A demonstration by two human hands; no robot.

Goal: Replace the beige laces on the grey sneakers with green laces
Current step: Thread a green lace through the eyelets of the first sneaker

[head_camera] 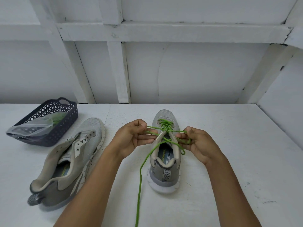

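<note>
A: Where's the green lace [139, 177]?
B: Laced through the grey sneaker [157, 176], mid-frame — left hand [132, 138] and right hand [199, 144] each have fingers [146, 141] pinched on a strand.
A: Handling?
B: Likely limp, light, slippery — best held near its stiff tip.

Only the person's two arms and hands show. The left hand [131, 136] and the right hand [198, 143] are bare. Both forearms are bare too, uncovered along the whole stretch from the wrist to the bottom edge of the view. The left forearm [91, 185] is slim and smooth and widens toward the elbow. The right forearm [229, 185] has the same build. The fingers [145, 141] are slender with rounded tips. The right thumb [188, 129] seems to carry a short, trimmed nail. The knuckles form soft ridges on the backs of both hands. Finer detail of the skin is too blurred to tell.
</note>
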